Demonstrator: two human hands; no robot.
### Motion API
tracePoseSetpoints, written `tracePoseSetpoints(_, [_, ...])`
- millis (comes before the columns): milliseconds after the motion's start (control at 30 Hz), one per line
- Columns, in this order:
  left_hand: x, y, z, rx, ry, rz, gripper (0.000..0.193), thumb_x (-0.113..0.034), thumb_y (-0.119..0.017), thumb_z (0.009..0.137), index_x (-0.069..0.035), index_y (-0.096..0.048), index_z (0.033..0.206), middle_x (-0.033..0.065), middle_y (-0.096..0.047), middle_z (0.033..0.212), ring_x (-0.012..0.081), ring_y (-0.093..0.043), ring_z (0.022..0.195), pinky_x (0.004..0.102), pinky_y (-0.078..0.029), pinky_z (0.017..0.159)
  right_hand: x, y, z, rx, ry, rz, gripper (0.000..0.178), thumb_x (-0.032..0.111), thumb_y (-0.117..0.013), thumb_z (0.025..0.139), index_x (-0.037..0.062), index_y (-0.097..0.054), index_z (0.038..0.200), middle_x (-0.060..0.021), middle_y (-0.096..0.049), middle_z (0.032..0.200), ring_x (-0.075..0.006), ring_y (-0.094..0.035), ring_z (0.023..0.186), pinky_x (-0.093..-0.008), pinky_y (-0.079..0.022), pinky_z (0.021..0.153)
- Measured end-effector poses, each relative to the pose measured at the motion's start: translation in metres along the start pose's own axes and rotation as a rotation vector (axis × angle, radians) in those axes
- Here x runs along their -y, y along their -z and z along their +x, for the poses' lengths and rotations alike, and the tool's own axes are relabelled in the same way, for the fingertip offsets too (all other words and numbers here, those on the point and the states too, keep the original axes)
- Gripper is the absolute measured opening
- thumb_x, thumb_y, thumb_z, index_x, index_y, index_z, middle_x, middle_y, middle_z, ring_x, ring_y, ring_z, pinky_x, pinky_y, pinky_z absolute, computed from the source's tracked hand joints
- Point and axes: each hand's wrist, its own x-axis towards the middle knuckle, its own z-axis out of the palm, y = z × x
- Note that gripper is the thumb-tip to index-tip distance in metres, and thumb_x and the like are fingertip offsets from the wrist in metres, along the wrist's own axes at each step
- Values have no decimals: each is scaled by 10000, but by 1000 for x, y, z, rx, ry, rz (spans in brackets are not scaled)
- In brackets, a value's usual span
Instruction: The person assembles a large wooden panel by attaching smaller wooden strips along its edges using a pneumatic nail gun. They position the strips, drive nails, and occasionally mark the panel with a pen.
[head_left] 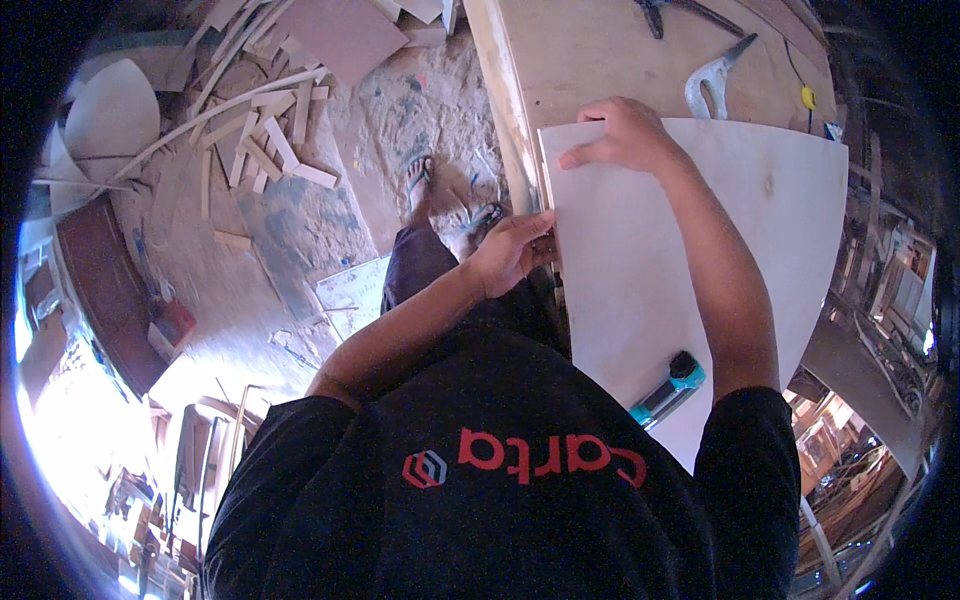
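A thin, pale sheet of board [740, 215] with a curved right edge lies on the wooden workbench [590, 60]. My right hand [625, 138] is at its far left corner, thumb on the top face and fingers over the far edge. Lower down on the same left edge, my left hand [505, 255] pinches the board, its thumb at the rim and its fingers curled partly out of sight. A turquoise and black snap-off utility knife [668, 390] rests on the board near my body, partly hidden by my shirt.
Beyond the board lie a grey-handled tool [712, 85], a dark metal tool [652, 18] and a yellow item [808, 97]. Wood offcuts [265, 140] are heaped on the dusty floor at the far left. A dark brown panel [105, 290] stands at the left.
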Motion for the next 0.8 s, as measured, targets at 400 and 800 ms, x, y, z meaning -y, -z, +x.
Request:
tracePoseSetpoints(400, [-3,-16,8,-140,3,176,430,-463,-398,1049,-101,-547,1228,66,-609,1137,203,-608,1010,417,-520,882,35,-28,-185,-1027,-437,57,220,149,-806,775,95,-706,964,-124,-660,1109,-306,-601,1084,-421,-486,925])
tracePoseSetpoints(800, [-2,-2,14,-176,-32,191,378,-383,-401,1043,-97,-536,1249,107,-610,1172,280,-586,1095,454,-460,967,97,-159,-380,-1161,-1107,13,90,100,-759,814,63,-687,855,-128,-680,999,-312,-639,979,-415,-509,870])
